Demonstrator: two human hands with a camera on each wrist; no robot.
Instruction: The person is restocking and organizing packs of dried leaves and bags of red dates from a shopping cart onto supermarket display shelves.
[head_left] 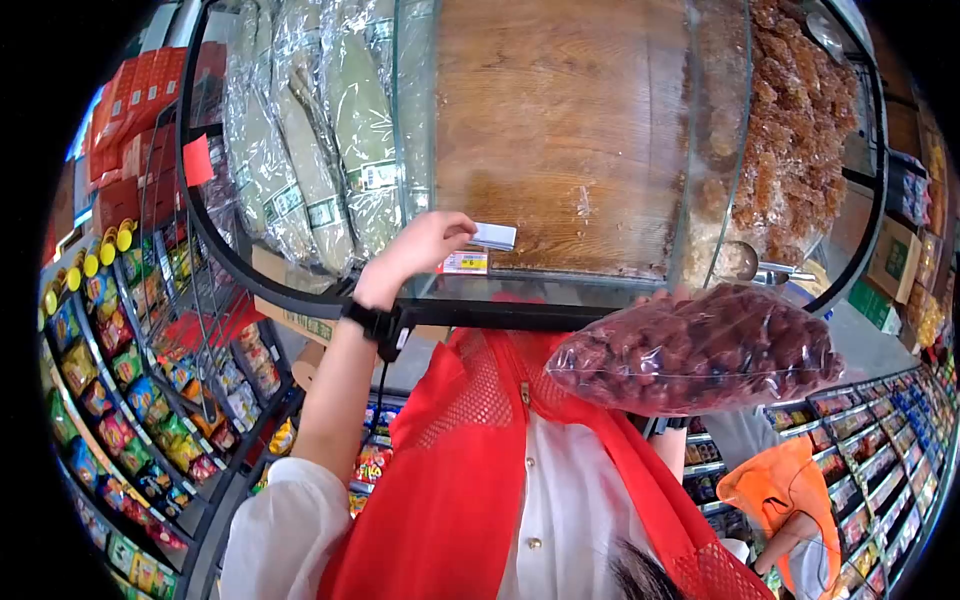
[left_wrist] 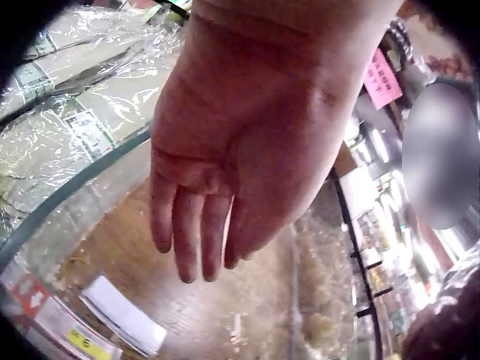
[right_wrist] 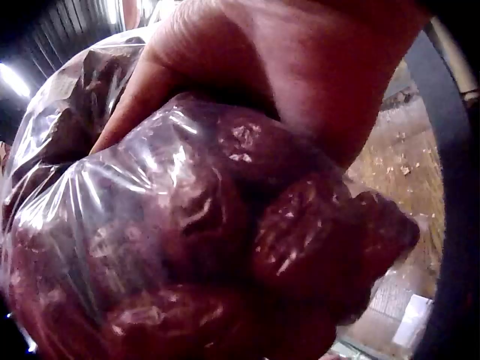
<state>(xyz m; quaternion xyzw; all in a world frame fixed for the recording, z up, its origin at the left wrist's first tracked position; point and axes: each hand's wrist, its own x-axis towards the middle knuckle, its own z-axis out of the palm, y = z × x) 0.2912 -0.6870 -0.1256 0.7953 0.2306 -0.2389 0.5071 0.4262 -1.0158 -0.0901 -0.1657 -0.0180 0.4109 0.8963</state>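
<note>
My left hand [head_left: 425, 245] reaches over the front of the display bin, its fingers loosely bent and nothing in them. Just past its fingertips lies a white card [head_left: 494, 236], beside a yellow and white price label [head_left: 465, 262] at the bin's front. From the left wrist, the same hand [left_wrist: 232, 142] hangs with fingers pointing down above the wooden board [left_wrist: 187, 300]. A clear plastic bag of dried red dates [head_left: 700, 355] is held up on the right, over the bin's edge. My right hand [right_wrist: 277, 67] grips this bag from above in the right wrist view; the bag hides most of it in the head view.
Glass dividers [head_left: 412, 130] split the bin. Wrapped long pale-green packs [head_left: 360, 120] fill its left section, brown crystal-like lumps [head_left: 795, 130] its right. A metal scoop [head_left: 738, 262] lies near the right front. Snack shelves [head_left: 130, 380] stand left; a person in an orange vest [head_left: 785, 490] is behind right.
</note>
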